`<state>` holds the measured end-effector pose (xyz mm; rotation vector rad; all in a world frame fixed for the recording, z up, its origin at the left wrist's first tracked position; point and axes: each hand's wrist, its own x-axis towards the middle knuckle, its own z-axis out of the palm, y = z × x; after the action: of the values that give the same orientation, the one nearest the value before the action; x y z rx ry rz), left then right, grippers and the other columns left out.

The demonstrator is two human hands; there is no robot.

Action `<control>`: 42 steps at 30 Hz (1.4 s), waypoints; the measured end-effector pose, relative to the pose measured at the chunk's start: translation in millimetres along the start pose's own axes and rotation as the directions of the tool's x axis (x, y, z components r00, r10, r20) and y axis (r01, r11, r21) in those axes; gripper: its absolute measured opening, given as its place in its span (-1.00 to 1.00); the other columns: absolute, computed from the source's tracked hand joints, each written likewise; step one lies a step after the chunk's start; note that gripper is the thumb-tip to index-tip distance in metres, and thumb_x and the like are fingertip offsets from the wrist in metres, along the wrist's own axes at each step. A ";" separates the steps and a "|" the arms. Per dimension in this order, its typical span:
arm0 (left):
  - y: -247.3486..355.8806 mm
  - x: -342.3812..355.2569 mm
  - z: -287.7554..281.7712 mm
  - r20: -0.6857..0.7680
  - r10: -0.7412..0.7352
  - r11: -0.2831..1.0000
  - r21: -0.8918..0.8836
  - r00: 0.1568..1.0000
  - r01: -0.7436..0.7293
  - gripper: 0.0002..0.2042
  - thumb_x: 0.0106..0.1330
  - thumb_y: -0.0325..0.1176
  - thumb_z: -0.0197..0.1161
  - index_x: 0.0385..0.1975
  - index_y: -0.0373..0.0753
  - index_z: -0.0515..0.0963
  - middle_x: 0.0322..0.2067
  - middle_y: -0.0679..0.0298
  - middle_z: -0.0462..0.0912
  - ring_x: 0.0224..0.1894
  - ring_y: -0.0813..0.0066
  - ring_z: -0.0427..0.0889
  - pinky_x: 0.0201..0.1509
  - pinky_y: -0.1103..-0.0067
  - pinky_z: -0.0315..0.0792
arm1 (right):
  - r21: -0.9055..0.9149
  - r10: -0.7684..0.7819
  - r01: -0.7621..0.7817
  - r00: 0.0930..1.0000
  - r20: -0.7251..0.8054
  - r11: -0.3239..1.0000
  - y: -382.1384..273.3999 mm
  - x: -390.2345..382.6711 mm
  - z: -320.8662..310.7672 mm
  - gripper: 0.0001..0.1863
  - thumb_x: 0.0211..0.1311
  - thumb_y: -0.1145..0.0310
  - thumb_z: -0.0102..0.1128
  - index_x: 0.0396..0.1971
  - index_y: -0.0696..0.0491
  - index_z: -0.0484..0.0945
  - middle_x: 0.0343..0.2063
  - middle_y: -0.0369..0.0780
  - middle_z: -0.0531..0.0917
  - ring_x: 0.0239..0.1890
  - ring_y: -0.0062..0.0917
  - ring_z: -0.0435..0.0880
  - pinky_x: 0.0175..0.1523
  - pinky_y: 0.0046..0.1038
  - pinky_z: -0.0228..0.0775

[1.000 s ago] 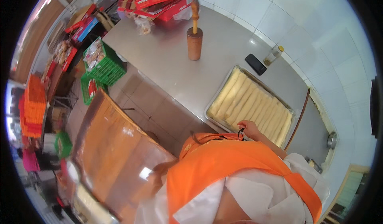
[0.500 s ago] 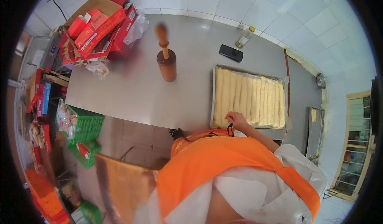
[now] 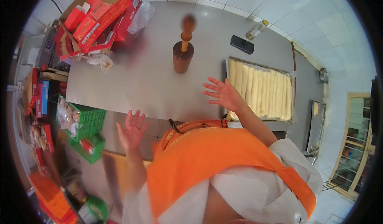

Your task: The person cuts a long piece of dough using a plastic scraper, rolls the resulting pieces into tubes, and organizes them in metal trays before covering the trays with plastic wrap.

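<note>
Both of my hands are raised and hold nothing. My left hand [image 3: 132,130] hovers by the front edge of the steel table [image 3: 131,90], palm up with the fingers spread. Over the table, just left of the tray's near part, my right hand [image 3: 223,94] is spread wide too. The metal tray [image 3: 228,70] holds several long pale dough strips [image 3: 261,90] laid side by side under or on clear film. Farther back on the table stands a brown wooden rolling pin [image 3: 183,58], upright on its end with one handle pointing up.
A black phone [image 3: 242,44] and a yellow-capped glass bottle [image 3: 257,29] are at the table's back right. Red cardboard boxes [image 3: 97,22] pile up at the back left beside a clear plastic bag [image 3: 141,18]. Green crates [image 3: 91,122] stand left below the table; another tray [image 3: 316,124] is far right.
My left hand has come up into view, fingers spread. My right hand has moved left and away from me, opening from a loosely closed shape. The view has shifted slightly.
</note>
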<state>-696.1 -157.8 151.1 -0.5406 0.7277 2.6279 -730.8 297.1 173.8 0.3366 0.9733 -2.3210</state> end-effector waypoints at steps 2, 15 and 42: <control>-0.6 -9.4 23.6 -0.011 -0.022 1.000 -0.001 1.000 0.022 -0.25 0.39 0.39 -0.34 0.40 0.01 0.22 0.40 0.14 0.22 0.41 0.07 0.21 0.36 -0.01 0.15 | 0.039 -0.030 0.029 0.999 0.024 0.999 0.7 8.6 2.8 -0.19 0.39 -0.36 -0.27 0.46 -0.13 0.12 0.40 -0.15 0.26 0.37 -0.22 0.30 0.31 0.00 0.24; 90.7 1.0 -12.7 0.183 0.110 0.955 -0.294 0.977 -0.052 -0.26 0.41 0.37 -0.43 0.47 0.07 0.09 0.49 0.11 -0.02 0.51 0.00 -0.03 0.44 -0.14 -0.07 | 0.145 -0.040 0.001 0.963 0.267 0.989 32.9 111.0 107.0 -0.15 0.34 -0.41 -0.29 0.48 -0.18 0.06 0.42 -0.15 0.21 0.39 -0.19 0.25 0.37 0.11 0.12; 140.6 119.3 -173.1 0.027 -0.095 -0.566 0.821 0.995 -0.076 -0.67 0.41 -0.14 0.05 -0.16 -0.30 0.58 -0.18 -0.07 0.65 -0.14 -0.09 0.62 -0.02 0.16 0.49 | -0.855 -0.468 -0.329 0.729 -0.499 0.400 109.8 115.9 11.9 -0.71 0.12 0.15 0.33 -0.35 0.08 0.68 -0.42 -0.13 0.72 -0.38 -0.29 0.69 -0.20 -0.27 0.50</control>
<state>-814.3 -337.4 17.8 0.3030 2.5047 0.5656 -755.6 178.3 69.4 0.6878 2.5334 -1.2417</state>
